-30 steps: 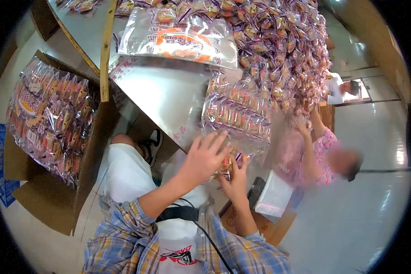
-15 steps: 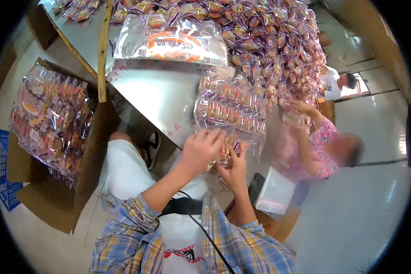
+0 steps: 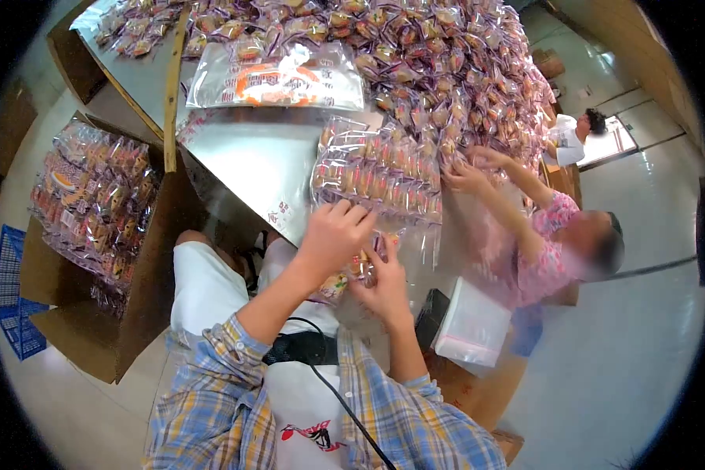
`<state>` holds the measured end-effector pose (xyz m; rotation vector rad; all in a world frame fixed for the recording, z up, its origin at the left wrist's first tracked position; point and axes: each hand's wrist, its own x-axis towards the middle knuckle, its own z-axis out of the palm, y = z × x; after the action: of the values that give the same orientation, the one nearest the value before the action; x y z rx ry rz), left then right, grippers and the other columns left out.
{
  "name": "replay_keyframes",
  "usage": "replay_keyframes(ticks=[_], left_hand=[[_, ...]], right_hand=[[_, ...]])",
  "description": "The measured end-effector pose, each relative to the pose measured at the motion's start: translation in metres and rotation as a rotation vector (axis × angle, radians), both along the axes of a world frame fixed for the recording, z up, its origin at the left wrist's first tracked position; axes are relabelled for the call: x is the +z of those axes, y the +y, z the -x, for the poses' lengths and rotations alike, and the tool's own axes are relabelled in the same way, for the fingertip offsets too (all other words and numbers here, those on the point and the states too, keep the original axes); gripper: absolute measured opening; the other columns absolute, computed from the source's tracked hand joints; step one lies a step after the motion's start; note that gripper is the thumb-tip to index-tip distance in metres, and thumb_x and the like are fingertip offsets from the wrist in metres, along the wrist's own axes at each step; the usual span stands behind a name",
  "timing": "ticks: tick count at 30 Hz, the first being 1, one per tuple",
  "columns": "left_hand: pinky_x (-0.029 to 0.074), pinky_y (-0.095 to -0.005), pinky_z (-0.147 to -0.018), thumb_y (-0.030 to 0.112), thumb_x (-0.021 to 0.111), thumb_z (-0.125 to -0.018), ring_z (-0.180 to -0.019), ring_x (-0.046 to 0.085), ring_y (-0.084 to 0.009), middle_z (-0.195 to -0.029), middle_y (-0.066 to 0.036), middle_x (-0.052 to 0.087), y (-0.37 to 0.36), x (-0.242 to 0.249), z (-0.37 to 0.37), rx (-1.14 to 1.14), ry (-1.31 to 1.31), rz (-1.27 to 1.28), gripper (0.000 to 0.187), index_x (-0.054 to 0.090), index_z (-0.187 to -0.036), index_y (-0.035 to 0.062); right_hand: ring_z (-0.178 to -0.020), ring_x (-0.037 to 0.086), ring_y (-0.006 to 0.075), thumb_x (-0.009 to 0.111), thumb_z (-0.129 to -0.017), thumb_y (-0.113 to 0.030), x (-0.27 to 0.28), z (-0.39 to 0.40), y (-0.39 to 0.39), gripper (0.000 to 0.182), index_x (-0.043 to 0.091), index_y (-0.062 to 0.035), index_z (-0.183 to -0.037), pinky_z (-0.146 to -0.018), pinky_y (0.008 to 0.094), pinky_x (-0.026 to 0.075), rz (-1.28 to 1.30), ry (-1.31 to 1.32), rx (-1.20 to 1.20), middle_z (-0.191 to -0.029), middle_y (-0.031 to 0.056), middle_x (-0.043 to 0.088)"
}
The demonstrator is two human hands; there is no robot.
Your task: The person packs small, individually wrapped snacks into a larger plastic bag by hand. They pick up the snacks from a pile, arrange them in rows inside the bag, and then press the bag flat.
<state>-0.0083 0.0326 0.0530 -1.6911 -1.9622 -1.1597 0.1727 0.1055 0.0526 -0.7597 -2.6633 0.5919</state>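
My left hand [image 3: 338,237] is at the near end of a clear bag [image 3: 376,174] filled with rows of wrapped snacks, its fingers bent at the bag's edge. My right hand [image 3: 385,283] has its fingers curled round small wrapped snacks [image 3: 362,268] just below the bag. Another wrapped snack [image 3: 330,290] shows between my wrists. What my left fingertips pinch, if anything, is hidden. The filled bag lies on the metal table [image 3: 239,168].
Loose wrapped snacks [image 3: 462,70] are heaped at the back. Flat printed bags [image 3: 278,82] lie near a wooden strip [image 3: 172,94]. A carton [image 3: 145,274] of filled bags stands left. A co-worker in pink [image 3: 552,235] reaches in from the right, beside a white stack [image 3: 474,325].
The view has shifted slightly. A wrapped snack now shows lower, between my wrists. The co-worker's hands have moved left towards the filled bag.
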Motion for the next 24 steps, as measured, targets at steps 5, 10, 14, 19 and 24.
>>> replay_keyframes(ticks=[5, 10, 14, 19, 24], left_hand=[[0.048, -0.0379, -0.077, 0.015, 0.068, -0.076, -0.090, 0.064, -0.0215, -0.093, 0.000, 0.068, -0.014, -0.013, -0.007, -0.040, -0.052, -0.072, 0.022, 0.073, -0.098, 0.0114], [0.051, -0.0427, -0.090, 0.012, 0.080, -0.076, -0.109, 0.061, -0.0298, -0.119, -0.008, 0.065, -0.034, -0.024, -0.017, 0.132, -0.265, -0.009, 0.043, 0.071, -0.118, 0.0105], [0.050, -0.0459, -0.098, 0.010, 0.078, -0.083, -0.117, 0.058, -0.0353, -0.131, -0.014, 0.058, -0.056, -0.046, -0.026, 0.243, -0.553, 0.034, 0.049, 0.066, -0.130, 0.0076], [0.054, -0.0409, -0.088, 0.014, 0.074, -0.089, -0.104, 0.064, -0.0307, -0.133, -0.015, 0.057, -0.064, -0.044, -0.030, 0.120, -0.927, 0.120, 0.053, 0.059, -0.139, 0.0076], [0.055, -0.0387, -0.081, 0.013, 0.075, -0.088, -0.091, 0.067, -0.0242, -0.137, -0.015, 0.054, -0.068, -0.034, -0.041, 0.083, -0.988, 0.150, 0.061, 0.051, -0.144, 0.0063]], right_hand=[[-0.128, 0.058, 0.0470, 0.084, -0.072, -0.024, 0.000, -0.013, 0.040, 0.066, 0.065, -0.0167, -0.135, -0.103, 0.0581, 0.050, 0.021, -0.014, -0.120, -0.160, 0.0262, 0.037], [-0.152, 0.024, 0.0527, 0.085, -0.069, -0.025, -0.028, -0.020, 0.042, 0.090, 0.051, -0.0232, -0.153, -0.114, 0.0792, 0.017, -0.115, -0.239, -0.236, -0.169, 0.0303, 0.009], [-0.147, 0.028, 0.0581, 0.087, -0.072, -0.025, -0.019, -0.013, 0.023, 0.107, 0.031, -0.0175, -0.163, -0.114, 0.0750, 0.023, -0.116, -0.164, -0.293, -0.165, 0.0398, 0.002], [-0.136, 0.044, 0.0599, 0.090, -0.074, -0.029, -0.016, -0.013, 0.020, 0.118, 0.018, -0.0044, -0.164, -0.108, 0.0575, 0.045, -0.124, -0.180, -0.301, -0.165, 0.0405, 0.004], [-0.115, 0.060, 0.0524, 0.091, -0.072, -0.039, 0.015, -0.008, 0.019, 0.112, 0.030, -0.0088, -0.161, -0.089, 0.0513, 0.055, -0.161, -0.170, -0.397, -0.162, 0.0336, 0.027]])
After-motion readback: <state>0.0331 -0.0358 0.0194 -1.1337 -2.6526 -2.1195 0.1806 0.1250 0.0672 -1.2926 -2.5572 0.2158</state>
